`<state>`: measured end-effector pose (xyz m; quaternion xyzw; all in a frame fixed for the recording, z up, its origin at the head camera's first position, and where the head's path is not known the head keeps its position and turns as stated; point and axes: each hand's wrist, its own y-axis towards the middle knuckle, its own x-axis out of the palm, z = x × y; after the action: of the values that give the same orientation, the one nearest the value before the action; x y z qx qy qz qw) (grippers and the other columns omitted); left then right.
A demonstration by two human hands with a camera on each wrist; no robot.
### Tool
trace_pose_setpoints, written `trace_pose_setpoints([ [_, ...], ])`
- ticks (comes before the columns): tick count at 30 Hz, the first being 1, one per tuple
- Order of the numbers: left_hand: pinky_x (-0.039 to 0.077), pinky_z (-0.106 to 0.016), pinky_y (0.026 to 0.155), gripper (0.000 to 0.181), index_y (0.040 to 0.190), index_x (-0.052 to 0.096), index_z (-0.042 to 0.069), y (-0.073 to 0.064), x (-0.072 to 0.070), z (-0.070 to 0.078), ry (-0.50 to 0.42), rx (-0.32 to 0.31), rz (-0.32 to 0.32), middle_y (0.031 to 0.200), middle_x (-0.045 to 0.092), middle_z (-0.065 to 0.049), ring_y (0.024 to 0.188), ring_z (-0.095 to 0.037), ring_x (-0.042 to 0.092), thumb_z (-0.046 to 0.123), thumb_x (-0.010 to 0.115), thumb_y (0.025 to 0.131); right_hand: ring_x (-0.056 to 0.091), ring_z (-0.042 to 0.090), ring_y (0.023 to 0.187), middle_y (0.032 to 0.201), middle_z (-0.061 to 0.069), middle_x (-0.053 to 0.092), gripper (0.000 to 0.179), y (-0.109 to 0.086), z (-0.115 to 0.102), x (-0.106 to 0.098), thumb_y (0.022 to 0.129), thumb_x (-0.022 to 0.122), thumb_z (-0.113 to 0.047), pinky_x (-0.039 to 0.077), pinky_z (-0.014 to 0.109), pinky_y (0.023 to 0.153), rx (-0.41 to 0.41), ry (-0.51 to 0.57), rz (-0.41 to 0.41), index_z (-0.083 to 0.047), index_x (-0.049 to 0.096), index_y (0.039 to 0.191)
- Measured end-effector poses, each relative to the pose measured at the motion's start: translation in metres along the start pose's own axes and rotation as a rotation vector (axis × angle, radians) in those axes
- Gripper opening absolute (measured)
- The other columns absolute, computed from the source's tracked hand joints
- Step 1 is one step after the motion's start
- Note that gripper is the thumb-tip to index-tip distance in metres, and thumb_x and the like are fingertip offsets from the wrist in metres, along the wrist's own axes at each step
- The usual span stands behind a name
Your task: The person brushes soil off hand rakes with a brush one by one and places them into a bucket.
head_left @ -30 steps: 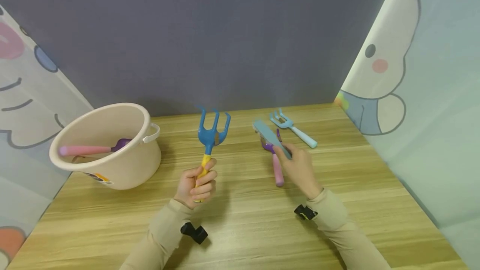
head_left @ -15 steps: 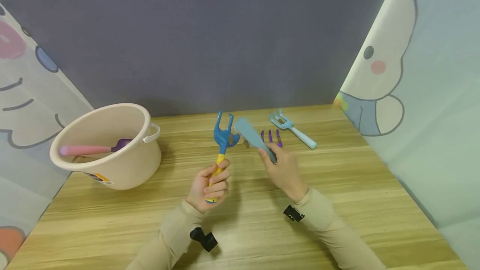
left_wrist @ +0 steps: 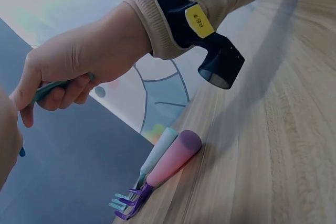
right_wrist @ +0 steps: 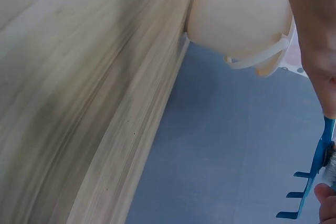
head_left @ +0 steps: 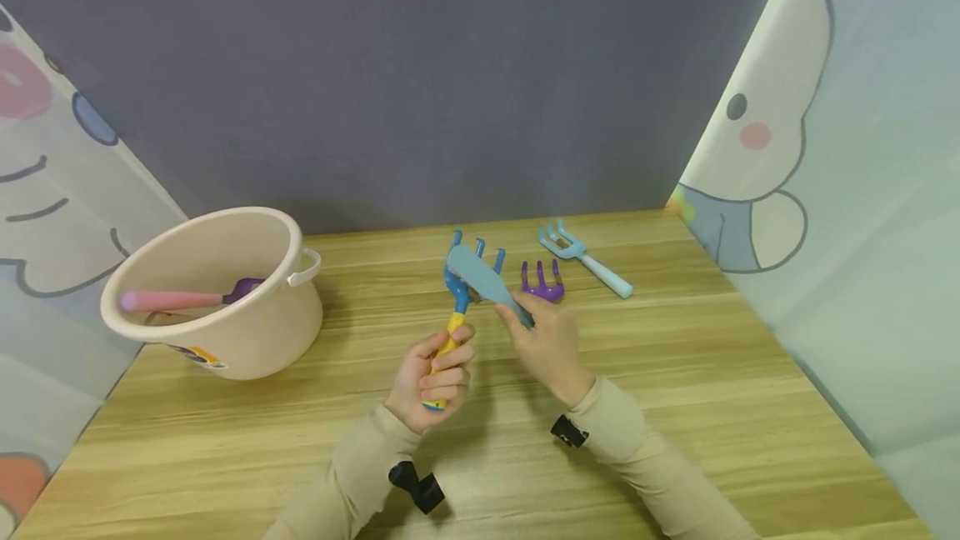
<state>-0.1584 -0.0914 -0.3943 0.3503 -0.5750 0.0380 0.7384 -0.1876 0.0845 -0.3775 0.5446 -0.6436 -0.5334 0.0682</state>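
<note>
My left hand (head_left: 431, 382) grips the yellow handle of a blue three-pronged garden hand fork (head_left: 459, 292), its prongs pointing up and away. A teal brush (head_left: 483, 275) lies across the fork's head, held near its end by my right hand (head_left: 555, 348). Pale bristles (right_wrist: 330, 167) show against the fork in the right wrist view. Beyond my right hand lies a purple hand fork (head_left: 543, 291); its pink handle (left_wrist: 176, 157) is hidden in the head view but shows in the left wrist view. Brown bits sit on a light blue fork (head_left: 573, 249) farther back.
A cream bucket (head_left: 281, 344) with a white handle stands on the left of the wooden table (head_left: 210, 457). Inside it rests a pink-handled purple tool (head_left: 180, 300). A dark grey panel (head_left: 480, 82) rises behind the table; cartoon-printed cloth hangs on both sides.
My left hand has carried the blue fork to the right. My right hand has brought the brush left, from above the purple fork onto the blue fork's head.
</note>
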Motion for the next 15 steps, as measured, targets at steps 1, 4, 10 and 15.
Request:
trace_pose_setpoints([
  [1, 0.024, -0.01, 0.037, 0.021, 0.102, 0.045, 0.009, -0.0002, -0.0002, 0.0, -0.012, -0.002, 0.002, 0.063, 0.022, 0.008, 0.04, -0.001, 0.024, 0.025, 0.031, 0.1, 0.04, 0.003, 0.046, 0.06, 0.003, 0.059, 0.018, 0.0003, 0.0, 0.0, 0.081, 0.067, -0.018, 0.03, 0.011, 0.042, 0.021, 0.002, -0.005, -0.001, 0.068, 0.087],
  [4, 0.024, -0.01, 0.038, 0.022, 0.102, 0.044, 0.009, -0.0016, -0.0009, -0.0003, -0.042, -0.014, 0.009, 0.063, 0.022, 0.008, 0.041, -0.001, 0.024, 0.025, 0.03, 0.1, 0.046, 0.007, 0.048, 0.065, 0.006, 0.064, 0.018, 0.0014, 0.0007, -0.0005, 0.08, 0.069, -0.017, 0.034, 0.014, 0.043, 0.088, 0.005, -0.017, -0.001, 0.069, 0.088],
  [10, 0.025, -0.01, 0.038, 0.025, 0.102, 0.043, 0.009, -0.0027, -0.003, -0.0014, -0.038, -0.037, 0.027, 0.064, 0.022, 0.008, 0.042, -0.001, 0.024, 0.028, 0.027, 0.101, 0.054, 0.012, 0.048, 0.073, 0.013, 0.069, 0.021, 0.0036, 0.0059, -0.001, 0.079, 0.071, -0.015, 0.042, 0.019, 0.044, 0.16, -0.002, 0.002, 0.002, 0.07, 0.09],
  [15, 0.024, -0.01, 0.039, 0.027, 0.102, 0.043, 0.01, -0.0024, -0.004, -0.0027, -0.024, -0.044, 0.012, 0.064, 0.021, 0.008, 0.042, -0.002, 0.024, 0.03, 0.024, 0.101, 0.051, 0.01, 0.046, 0.071, 0.012, 0.068, 0.022, 0.0054, 0.0098, -0.0015, 0.081, 0.069, -0.017, 0.041, 0.019, 0.042, 0.153, 0.001, 0.012, 0.002, 0.07, 0.091],
])
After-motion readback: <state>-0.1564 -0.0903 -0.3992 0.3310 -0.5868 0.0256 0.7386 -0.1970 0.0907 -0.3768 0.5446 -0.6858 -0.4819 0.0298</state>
